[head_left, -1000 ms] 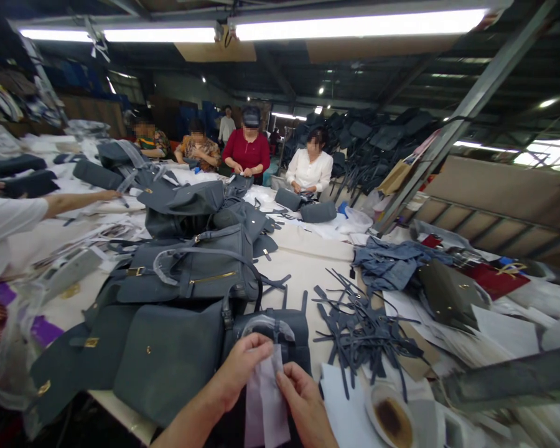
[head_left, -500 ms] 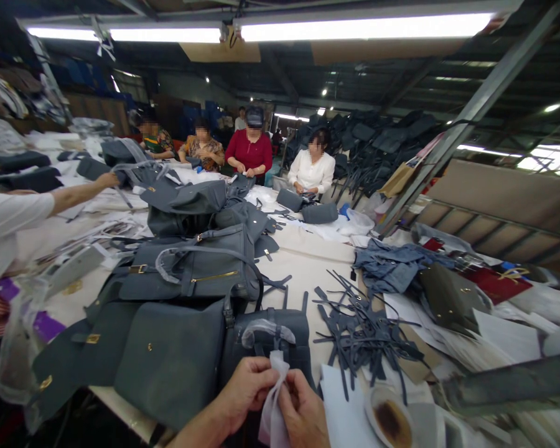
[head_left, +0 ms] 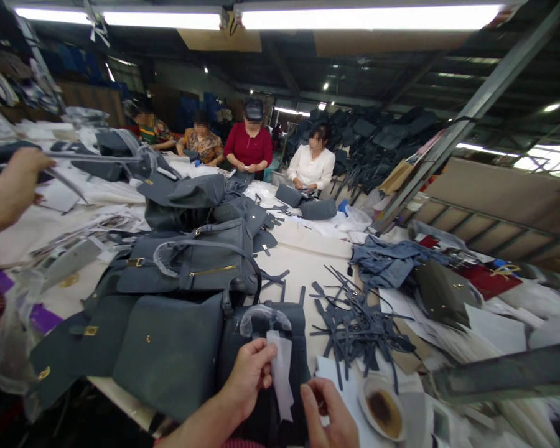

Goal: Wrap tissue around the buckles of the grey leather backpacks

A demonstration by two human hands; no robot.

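Observation:
My left hand [head_left: 248, 375] pinches a strip of white tissue paper [head_left: 281, 372] that hangs down over a grey handbag [head_left: 266, 361] right in front of me. The bag's handle [head_left: 264, 315] is wrapped in clear plastic. To the right of the paper my right hand [head_left: 330, 414] is off it, fingers loosely curled with nothing in them that I can see. More grey handbags [head_left: 193, 264] are piled on the table [head_left: 308, 264] beyond and to the left.
A heap of grey leather straps [head_left: 354, 323] lies right of the bag, with a stained dish [head_left: 382, 414] near my right hand. Another person's hand [head_left: 16, 180] reaches in from the left. Several seated workers [head_left: 249, 146] handle bags at the far end. A slanted metal post [head_left: 448, 130] rises at right.
My right hand has let go of the tissue paper and dropped to the right. The left hand now holds the paper alone. The hand at left has pulled back.

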